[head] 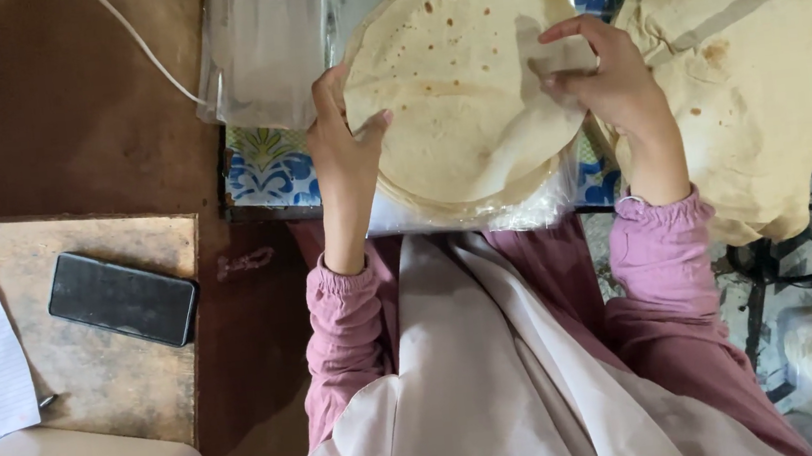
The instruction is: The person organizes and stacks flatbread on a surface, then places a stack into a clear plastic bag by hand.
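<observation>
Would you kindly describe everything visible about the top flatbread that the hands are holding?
The top flatbread is round, thin and pale cream with small brown scorch spots. It lies flat on a stack of flatbreads over clear plastic. The left hand grips its left edge; the right hand pinches its right edge.

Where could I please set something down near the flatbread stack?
Free: brown floor left of the plastic bags, above the wooden board. Crowded: left hand and right hand grip the flatbread stack; the cloth bundle fills the right.

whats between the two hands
In the head view, the flatbread stack spans the gap: left hand grips its left edge, right hand its right.
</observation>
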